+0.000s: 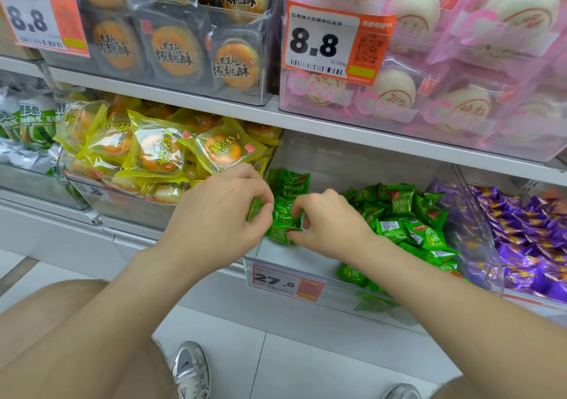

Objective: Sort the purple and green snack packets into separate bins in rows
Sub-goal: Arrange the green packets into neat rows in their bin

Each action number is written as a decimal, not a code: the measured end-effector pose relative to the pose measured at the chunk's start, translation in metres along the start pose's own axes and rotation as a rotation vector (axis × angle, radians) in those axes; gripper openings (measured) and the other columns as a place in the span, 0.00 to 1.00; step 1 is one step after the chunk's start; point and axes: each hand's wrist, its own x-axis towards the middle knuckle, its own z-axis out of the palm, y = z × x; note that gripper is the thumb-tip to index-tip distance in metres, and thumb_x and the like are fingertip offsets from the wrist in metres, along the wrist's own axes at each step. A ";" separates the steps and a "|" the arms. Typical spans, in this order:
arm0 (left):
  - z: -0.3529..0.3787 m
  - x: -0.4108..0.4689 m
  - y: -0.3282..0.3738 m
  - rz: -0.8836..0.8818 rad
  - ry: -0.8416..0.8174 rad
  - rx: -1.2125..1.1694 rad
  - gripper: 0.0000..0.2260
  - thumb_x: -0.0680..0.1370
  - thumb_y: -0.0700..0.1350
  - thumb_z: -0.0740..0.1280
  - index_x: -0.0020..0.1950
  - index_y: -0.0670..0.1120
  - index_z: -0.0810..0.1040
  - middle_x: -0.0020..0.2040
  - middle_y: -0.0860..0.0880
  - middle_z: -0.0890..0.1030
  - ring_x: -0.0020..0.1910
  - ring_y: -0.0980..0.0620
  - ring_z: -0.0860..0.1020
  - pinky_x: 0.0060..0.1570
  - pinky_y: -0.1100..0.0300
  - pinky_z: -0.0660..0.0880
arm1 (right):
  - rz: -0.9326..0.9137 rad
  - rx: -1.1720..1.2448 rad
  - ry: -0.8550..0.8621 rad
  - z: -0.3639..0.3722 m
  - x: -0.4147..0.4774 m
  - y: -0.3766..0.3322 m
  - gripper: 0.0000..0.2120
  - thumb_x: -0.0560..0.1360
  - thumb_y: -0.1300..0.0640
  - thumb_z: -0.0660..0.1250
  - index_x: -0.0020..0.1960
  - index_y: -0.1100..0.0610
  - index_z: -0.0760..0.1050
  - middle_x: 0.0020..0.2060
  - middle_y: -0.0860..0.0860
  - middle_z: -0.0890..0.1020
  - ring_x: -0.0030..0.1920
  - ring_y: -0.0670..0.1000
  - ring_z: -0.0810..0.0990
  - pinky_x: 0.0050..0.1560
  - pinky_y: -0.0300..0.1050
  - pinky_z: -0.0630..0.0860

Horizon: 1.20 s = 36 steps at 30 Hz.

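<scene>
Pinching one green packet row [289, 184] are left hand [221, 214] and right hand [329, 225] fingers [298, 208].

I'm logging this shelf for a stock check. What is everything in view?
green packets: many, green, in the clear bin, bottom middle; some rowed at its left
purple packets: many, purple, bottom right
yellow pastry packs: many, yellow, bottom left
pink bun packs: many, pink, top right
cookie packs: several, clear and black, top left
price tags: at least three, white and orange, bin fronts
shoes: two, grey, on the floor
left hand: one, pinching the rowed green packets
right hand: one, pinching the same row
</scene>
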 end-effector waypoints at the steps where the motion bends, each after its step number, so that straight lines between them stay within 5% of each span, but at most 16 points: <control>1: 0.001 0.000 0.000 0.011 0.006 0.002 0.05 0.79 0.53 0.68 0.48 0.58 0.84 0.52 0.61 0.78 0.40 0.58 0.76 0.39 0.52 0.79 | -0.001 -0.003 0.017 -0.005 -0.002 0.002 0.17 0.70 0.37 0.72 0.54 0.45 0.79 0.42 0.49 0.82 0.44 0.56 0.83 0.45 0.53 0.83; 5: 0.004 0.002 0.003 0.099 0.025 0.037 0.04 0.80 0.51 0.69 0.50 0.57 0.84 0.50 0.60 0.79 0.44 0.54 0.80 0.34 0.52 0.79 | -0.012 0.050 -0.005 -0.042 -0.019 0.023 0.08 0.77 0.51 0.68 0.53 0.47 0.83 0.38 0.43 0.83 0.43 0.49 0.82 0.50 0.51 0.83; 7: 0.008 0.002 0.011 0.172 0.023 0.037 0.04 0.80 0.50 0.70 0.51 0.56 0.84 0.49 0.59 0.80 0.43 0.54 0.81 0.32 0.54 0.78 | 0.010 -0.007 -0.049 -0.063 -0.033 0.042 0.15 0.73 0.60 0.65 0.52 0.47 0.85 0.40 0.42 0.83 0.45 0.47 0.81 0.55 0.49 0.81; 13: 0.045 0.015 0.045 0.178 -0.151 -0.050 0.05 0.79 0.54 0.67 0.52 0.59 0.83 0.45 0.60 0.77 0.40 0.59 0.73 0.37 0.57 0.74 | 0.075 -0.194 -0.299 -0.086 -0.061 0.087 0.25 0.71 0.53 0.76 0.67 0.44 0.78 0.55 0.47 0.81 0.57 0.51 0.78 0.62 0.49 0.76; 22: 0.113 0.051 0.069 0.080 -0.445 -0.023 0.10 0.75 0.51 0.72 0.56 0.57 0.83 0.52 0.52 0.84 0.50 0.47 0.83 0.50 0.50 0.82 | 0.074 0.119 0.059 -0.080 -0.069 0.106 0.19 0.81 0.54 0.68 0.72 0.52 0.77 0.65 0.48 0.83 0.66 0.50 0.79 0.70 0.44 0.72; 25: 0.129 0.061 0.077 0.120 -0.555 -0.005 0.18 0.74 0.48 0.75 0.62 0.58 0.81 0.55 0.49 0.83 0.54 0.42 0.82 0.50 0.50 0.80 | 0.179 0.219 0.110 -0.082 -0.074 0.102 0.15 0.85 0.58 0.59 0.68 0.50 0.77 0.49 0.53 0.87 0.42 0.42 0.83 0.48 0.41 0.79; 28: 0.136 0.066 0.086 0.160 -0.622 0.022 0.22 0.73 0.52 0.78 0.67 0.59 0.80 0.59 0.49 0.82 0.57 0.42 0.81 0.53 0.49 0.80 | 0.299 0.406 0.153 -0.081 -0.075 0.100 0.16 0.85 0.61 0.53 0.60 0.48 0.78 0.38 0.52 0.86 0.23 0.42 0.73 0.24 0.36 0.68; 32: 0.137 0.069 0.098 0.197 -0.589 0.146 0.21 0.72 0.61 0.78 0.63 0.59 0.82 0.56 0.51 0.83 0.54 0.43 0.81 0.48 0.53 0.75 | 0.351 0.659 0.145 -0.080 -0.080 0.096 0.13 0.86 0.51 0.57 0.56 0.53 0.79 0.35 0.51 0.85 0.31 0.52 0.79 0.34 0.48 0.74; 36: 0.130 0.067 0.107 0.218 -0.481 0.185 0.09 0.78 0.54 0.69 0.56 0.58 0.85 0.51 0.48 0.83 0.51 0.39 0.82 0.46 0.51 0.77 | 0.390 0.850 0.024 -0.083 -0.089 0.097 0.17 0.74 0.49 0.74 0.60 0.52 0.77 0.44 0.50 0.84 0.38 0.46 0.78 0.41 0.44 0.73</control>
